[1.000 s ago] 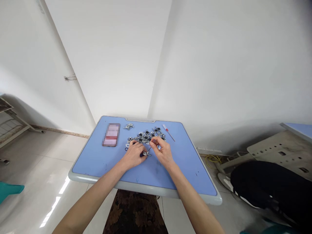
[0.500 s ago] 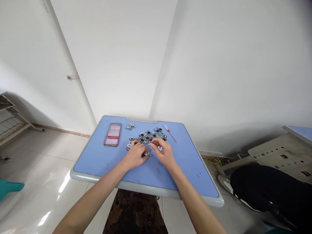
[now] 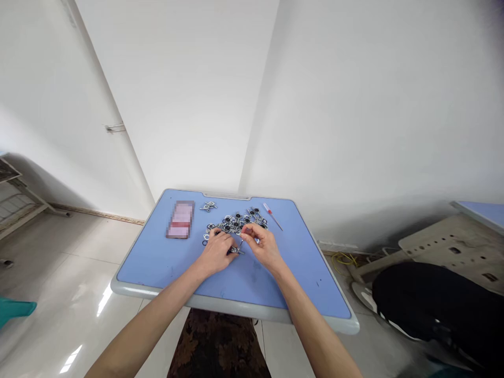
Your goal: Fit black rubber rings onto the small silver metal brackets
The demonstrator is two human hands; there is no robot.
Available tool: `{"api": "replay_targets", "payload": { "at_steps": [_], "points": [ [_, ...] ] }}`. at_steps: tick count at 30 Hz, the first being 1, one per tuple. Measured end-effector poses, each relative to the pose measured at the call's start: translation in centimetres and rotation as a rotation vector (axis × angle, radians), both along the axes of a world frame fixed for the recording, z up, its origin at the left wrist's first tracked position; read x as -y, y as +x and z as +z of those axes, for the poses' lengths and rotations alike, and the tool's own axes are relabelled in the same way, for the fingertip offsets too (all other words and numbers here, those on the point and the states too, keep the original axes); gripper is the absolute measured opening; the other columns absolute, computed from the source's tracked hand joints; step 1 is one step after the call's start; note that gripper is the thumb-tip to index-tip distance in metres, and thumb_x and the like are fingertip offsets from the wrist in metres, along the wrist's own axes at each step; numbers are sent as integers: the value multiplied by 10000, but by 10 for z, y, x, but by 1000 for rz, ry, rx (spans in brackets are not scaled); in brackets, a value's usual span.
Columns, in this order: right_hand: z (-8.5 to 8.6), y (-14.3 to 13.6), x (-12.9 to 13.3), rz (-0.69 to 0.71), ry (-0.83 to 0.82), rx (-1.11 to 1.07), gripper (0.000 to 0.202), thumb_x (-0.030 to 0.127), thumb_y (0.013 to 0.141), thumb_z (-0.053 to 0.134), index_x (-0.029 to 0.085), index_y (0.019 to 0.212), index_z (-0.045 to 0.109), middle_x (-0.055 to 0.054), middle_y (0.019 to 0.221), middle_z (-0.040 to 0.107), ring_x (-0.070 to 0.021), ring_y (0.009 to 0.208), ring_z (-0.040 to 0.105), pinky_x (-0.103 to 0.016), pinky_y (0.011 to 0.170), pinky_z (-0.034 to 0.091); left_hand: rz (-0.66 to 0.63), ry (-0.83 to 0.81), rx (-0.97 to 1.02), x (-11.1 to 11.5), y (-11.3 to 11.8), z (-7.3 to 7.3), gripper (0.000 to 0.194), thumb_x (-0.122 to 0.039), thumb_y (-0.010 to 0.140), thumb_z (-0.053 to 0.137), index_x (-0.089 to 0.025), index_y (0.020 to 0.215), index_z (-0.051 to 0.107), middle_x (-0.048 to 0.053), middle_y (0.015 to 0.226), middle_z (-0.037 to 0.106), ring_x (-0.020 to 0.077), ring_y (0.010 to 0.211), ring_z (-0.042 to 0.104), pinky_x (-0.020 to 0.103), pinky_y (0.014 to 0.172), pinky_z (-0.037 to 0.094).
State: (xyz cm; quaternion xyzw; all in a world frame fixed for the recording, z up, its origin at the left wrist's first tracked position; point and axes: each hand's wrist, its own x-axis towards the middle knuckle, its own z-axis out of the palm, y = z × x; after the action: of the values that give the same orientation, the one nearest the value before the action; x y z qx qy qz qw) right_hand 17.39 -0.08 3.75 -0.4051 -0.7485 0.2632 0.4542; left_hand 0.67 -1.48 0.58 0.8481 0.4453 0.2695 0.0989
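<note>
My left hand [image 3: 216, 253] is closed around a small silvery metal fitting [image 3: 238, 251] just above the desk, its fingers covering most of it. Beside it, my right hand [image 3: 263, 248] pinches the upper end of a thin metal piece [image 3: 241, 243] between thumb and forefinger. That piece reaches down to the fitting; whether it goes into it is too small to tell. Just beyond both hands lies a pile of metal fittings with black round parts [image 3: 238, 216]. A dark ring [image 3: 205, 243] lies left of my left hand.
On the blue desk [image 3: 157, 257], a phone with a blurred screen [image 3: 180, 220] lies at the left. A few silvery parts [image 3: 208, 206] sit near the back edge. A screwdriver with a red and clear handle [image 3: 272, 215] lies at the right. A black seat [image 3: 417, 299] stands beyond.
The camera view has shifted slightly. Both hands stay in nearly the same place on the desk, with the same grip on the fitting and the thin metal piece.
</note>
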Motion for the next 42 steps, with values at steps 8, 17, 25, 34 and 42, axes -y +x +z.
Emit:
{"api": "replay_targets", "payload": {
  "at_steps": [8, 17, 25, 34, 42],
  "points": [
    [-2, -4, 2, -25, 2, -18, 110, 290, 830, 540, 198, 782, 577, 21, 611, 506, -115, 525, 425, -238, 503, 369, 5, 9, 11, 0, 1, -1, 48, -207, 782, 633, -191, 803, 594, 10, 788, 644, 188, 822, 575, 419, 975, 294],
    [-4, -9, 8, 74, 31, -142, 89, 282, 843, 571, 201, 846, 609, -21, 785, 629, -145, 676, 579, -269, 656, 490, 18, 21, -11, 0, 2, 1, 75, -203, 758, 599, -189, 831, 595, 26, 804, 650, 200, 841, 575, 409, 963, 300],
    [-5, -7, 7, 36, -29, -135, 115, 315, 829, 604, 204, 802, 616, -11, 738, 616, -142, 652, 577, -276, 659, 498, 27, 12, 16, -1, 5, -3, 49, -214, 753, 604, -192, 794, 588, 20, 780, 643, 197, 812, 574, 418, 966, 300],
    [-8, 4, -5, -247, -168, -662, 226, 370, 748, 690, 191, 857, 605, -11, 718, 624, -111, 536, 516, -263, 547, 483, 24, 64, 81, -2, 9, -5, 56, -200, 757, 632, -192, 779, 582, 11, 761, 621, 182, 810, 559, 409, 955, 316],
    [-11, 2, -12, -299, -175, -715, 237, 380, 742, 695, 185, 846, 610, -1, 710, 616, -91, 504, 477, -242, 511, 428, 100, 59, 289, -2, 1, 9, 104, -167, 767, 642, -214, 851, 603, -1, 854, 640, 174, 856, 566, 376, 889, 343]
  ]
}}
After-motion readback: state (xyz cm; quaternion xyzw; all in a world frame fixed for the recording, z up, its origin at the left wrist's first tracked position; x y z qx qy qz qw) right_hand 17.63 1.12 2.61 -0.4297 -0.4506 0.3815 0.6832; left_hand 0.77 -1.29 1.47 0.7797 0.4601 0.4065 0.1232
